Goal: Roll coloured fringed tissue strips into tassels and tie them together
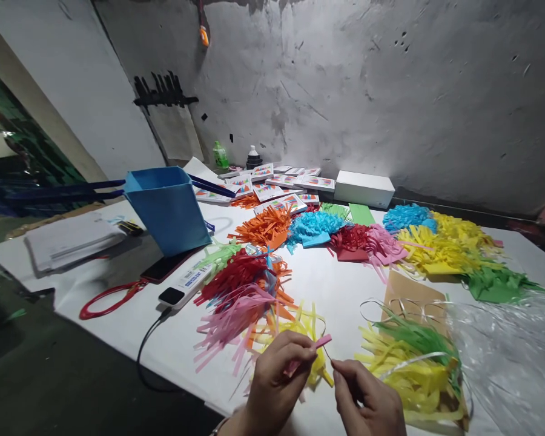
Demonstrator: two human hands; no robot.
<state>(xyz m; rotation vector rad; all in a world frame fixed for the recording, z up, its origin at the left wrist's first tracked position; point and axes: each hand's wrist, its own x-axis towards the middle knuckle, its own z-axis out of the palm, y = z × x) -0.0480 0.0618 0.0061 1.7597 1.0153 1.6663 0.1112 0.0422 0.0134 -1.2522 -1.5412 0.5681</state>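
My left hand (279, 378) pinches a folded pink paper strip (323, 341) near the table's front edge. Thin string or ribbon (327, 354) runs from that strip to my right hand (366, 393), whose thumb and forefinger close on its end. Yellow fringed paper (306, 324) lies just behind and under my left hand. Beside it on the left are a pink tissue tassel (234, 312) and a red one (240, 272), over orange strips. Right of my right hand rests a yellow fringe bundle (409, 381) with green fringe (418, 336) on top.
Farther back lie orange (263, 227), blue (318, 225) and more yellow fringe (436, 245). At left stand a blue bin (168, 206), a phone (170, 266) and a cabled white device (186, 287). Printed boxes (315, 183) and a white box (364, 189) line the wall. Clear plastic (508, 357) covers the right.
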